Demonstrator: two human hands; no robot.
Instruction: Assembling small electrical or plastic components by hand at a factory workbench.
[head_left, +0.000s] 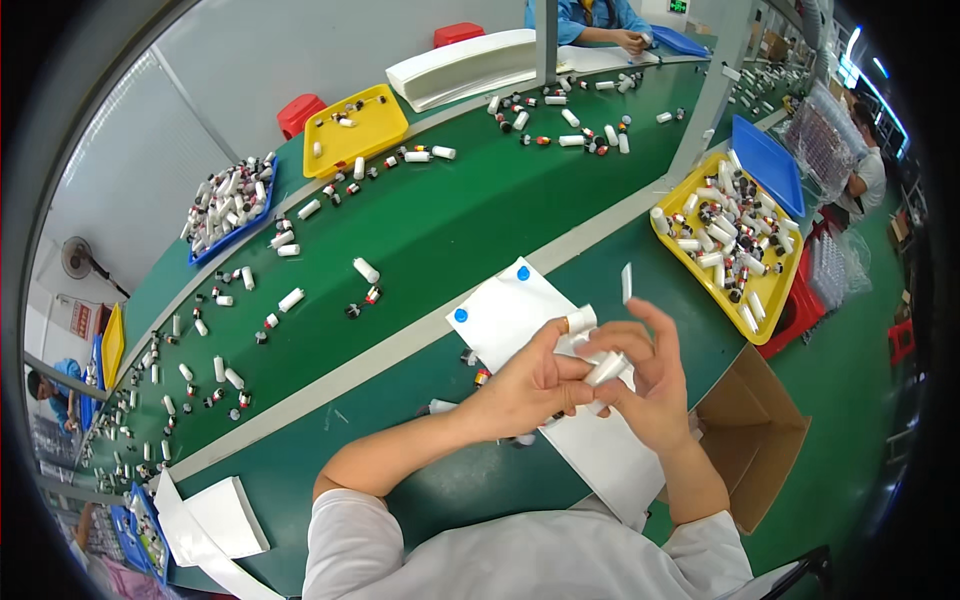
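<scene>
The left hand [530, 388] and the right hand [650, 380] meet over a white sheet [510, 315] lying on the green table [420, 230], just in front of the person. Between them sits a small white tube [607, 369]: the right hand's fingers close around it while its upper fingers fan apart, and the left thumb and forefinger pinch together at its end, apparently so the piece can be steadied from both sides. A second white tube [580, 320] stands up at 12 o'clock of the left hand, seemingly tucked against its fingers; how it is gripped cannot be told. The sheet, marked with two blue dots [522, 272], likely serves as a clean working pad. A yellow tray [745, 300] heaped with similar tubes and dark caps waits at 2 o'clock, within easy reach of the right hand, and an open cardboard box [760, 440] sits at 4 o'clock. Loose tubes lie scattered across the table toward 10 o'clock.
</scene>
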